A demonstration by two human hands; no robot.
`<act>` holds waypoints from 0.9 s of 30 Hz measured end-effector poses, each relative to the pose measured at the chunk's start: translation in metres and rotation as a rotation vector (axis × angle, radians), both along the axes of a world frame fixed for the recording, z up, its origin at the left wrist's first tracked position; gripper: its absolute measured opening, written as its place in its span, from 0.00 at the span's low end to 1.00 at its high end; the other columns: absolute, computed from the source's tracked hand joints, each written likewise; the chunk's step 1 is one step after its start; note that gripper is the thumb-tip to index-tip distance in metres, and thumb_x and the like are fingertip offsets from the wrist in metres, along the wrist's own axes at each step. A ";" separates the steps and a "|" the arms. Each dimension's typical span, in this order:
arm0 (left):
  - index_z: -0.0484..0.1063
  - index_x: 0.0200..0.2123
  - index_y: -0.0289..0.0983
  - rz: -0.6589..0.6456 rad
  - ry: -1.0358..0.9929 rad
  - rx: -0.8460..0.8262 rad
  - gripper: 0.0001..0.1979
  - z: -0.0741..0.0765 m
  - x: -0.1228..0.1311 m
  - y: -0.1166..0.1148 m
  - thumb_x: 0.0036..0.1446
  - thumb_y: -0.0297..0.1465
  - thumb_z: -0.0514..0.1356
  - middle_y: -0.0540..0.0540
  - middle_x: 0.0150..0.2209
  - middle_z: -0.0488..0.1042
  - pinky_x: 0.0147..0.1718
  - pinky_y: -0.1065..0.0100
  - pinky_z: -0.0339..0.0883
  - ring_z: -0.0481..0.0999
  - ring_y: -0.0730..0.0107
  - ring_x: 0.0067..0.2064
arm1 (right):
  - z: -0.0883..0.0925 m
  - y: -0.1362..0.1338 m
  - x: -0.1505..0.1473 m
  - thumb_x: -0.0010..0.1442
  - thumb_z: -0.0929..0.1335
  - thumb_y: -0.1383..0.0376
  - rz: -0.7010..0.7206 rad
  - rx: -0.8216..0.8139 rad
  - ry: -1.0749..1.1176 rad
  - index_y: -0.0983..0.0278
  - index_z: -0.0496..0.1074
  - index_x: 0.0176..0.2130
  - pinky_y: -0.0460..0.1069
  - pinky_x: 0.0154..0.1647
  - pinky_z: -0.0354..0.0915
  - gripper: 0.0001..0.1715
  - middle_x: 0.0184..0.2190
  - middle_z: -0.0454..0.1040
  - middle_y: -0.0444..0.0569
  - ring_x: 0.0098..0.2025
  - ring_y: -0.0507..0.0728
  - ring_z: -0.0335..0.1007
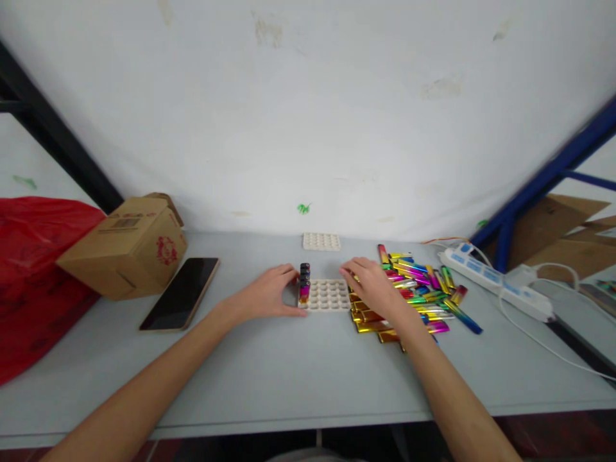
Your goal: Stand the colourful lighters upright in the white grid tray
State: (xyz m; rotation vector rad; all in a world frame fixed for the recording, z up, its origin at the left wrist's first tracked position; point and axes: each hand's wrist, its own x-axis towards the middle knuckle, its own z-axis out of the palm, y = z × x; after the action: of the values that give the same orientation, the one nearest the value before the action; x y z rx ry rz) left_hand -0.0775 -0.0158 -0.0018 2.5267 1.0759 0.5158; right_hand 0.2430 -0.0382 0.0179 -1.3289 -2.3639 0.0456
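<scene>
A white tray (329, 295) with rows of round holes lies on the table between my hands. Several dark-topped lighters (305, 285) with purple-gold bodies stand upright in its left column. My left hand (272, 292) curves around the tray's left end, thumb at the front corner and fingers at the back, gripping it. At the tray's right end is my right hand (368, 282), fingers bent and slightly apart, no object visible in them; its palm side is hidden. Beside and under that hand spreads a pile of shiny multicoloured lighters (428, 296).
A second holed tray (321, 242) lies near the wall. On the left are a black-screened phone (181, 294), a cardboard box (125, 250) and a red plastic bag (38, 282). A white power strip (498, 282) with cables lies to the right, by a blue metal frame (553, 173).
</scene>
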 end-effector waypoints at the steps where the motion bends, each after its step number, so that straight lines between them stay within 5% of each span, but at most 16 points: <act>1: 0.79 0.51 0.41 0.002 0.006 0.001 0.36 0.000 0.000 0.000 0.56 0.64 0.76 0.40 0.51 0.82 0.58 0.51 0.77 0.83 0.44 0.53 | -0.002 0.004 0.013 0.82 0.69 0.67 -0.019 -0.008 -0.006 0.62 0.85 0.52 0.59 0.59 0.72 0.13 0.50 0.88 0.58 0.54 0.66 0.83; 4: 0.79 0.50 0.41 0.005 0.012 -0.007 0.35 0.002 0.000 -0.001 0.56 0.63 0.77 0.40 0.51 0.81 0.57 0.51 0.77 0.83 0.44 0.52 | -0.007 0.015 0.043 0.75 0.72 0.73 -0.010 -0.103 -0.025 0.62 0.86 0.55 0.61 0.64 0.74 0.15 0.55 0.88 0.58 0.58 0.67 0.84; 10: 0.78 0.49 0.42 0.004 0.008 -0.003 0.34 0.001 0.000 0.000 0.56 0.63 0.76 0.40 0.51 0.82 0.57 0.50 0.78 0.83 0.45 0.52 | -0.007 0.025 0.056 0.73 0.74 0.73 0.063 -0.228 0.044 0.61 0.88 0.49 0.58 0.62 0.77 0.12 0.49 0.88 0.55 0.53 0.64 0.86; 16: 0.79 0.50 0.41 0.013 0.005 -0.007 0.35 0.001 -0.001 -0.001 0.55 0.63 0.77 0.40 0.51 0.82 0.57 0.49 0.78 0.83 0.44 0.52 | -0.011 0.023 0.046 0.78 0.70 0.66 0.012 -0.107 0.180 0.60 0.81 0.50 0.61 0.63 0.77 0.07 0.50 0.83 0.56 0.53 0.64 0.84; 21: 0.79 0.50 0.41 0.010 0.003 -0.013 0.35 0.003 -0.001 -0.001 0.55 0.62 0.77 0.40 0.51 0.82 0.57 0.50 0.78 0.83 0.44 0.52 | -0.009 0.017 0.026 0.83 0.64 0.55 -0.021 0.006 0.408 0.61 0.79 0.58 0.62 0.63 0.76 0.18 0.54 0.85 0.61 0.54 0.66 0.84; 24: 0.79 0.50 0.41 0.006 -0.001 -0.013 0.34 0.003 0.000 -0.002 0.57 0.61 0.77 0.40 0.51 0.82 0.57 0.51 0.77 0.83 0.45 0.52 | -0.006 0.013 0.014 0.80 0.67 0.50 -0.033 -0.045 0.555 0.60 0.84 0.54 0.61 0.62 0.77 0.21 0.54 0.89 0.59 0.55 0.67 0.85; 27: 0.79 0.51 0.41 0.001 -0.004 -0.008 0.33 0.003 0.000 -0.003 0.57 0.61 0.77 0.39 0.52 0.82 0.58 0.50 0.77 0.83 0.44 0.53 | -0.007 0.011 0.004 0.71 0.75 0.45 -0.084 -0.186 0.676 0.60 0.87 0.47 0.59 0.52 0.79 0.23 0.46 0.91 0.56 0.46 0.66 0.87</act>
State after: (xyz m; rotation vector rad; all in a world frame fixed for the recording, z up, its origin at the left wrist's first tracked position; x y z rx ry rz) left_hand -0.0774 -0.0185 0.0016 2.5169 1.0758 0.5152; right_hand 0.2466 -0.0274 0.0106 -1.2379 -1.7571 0.6026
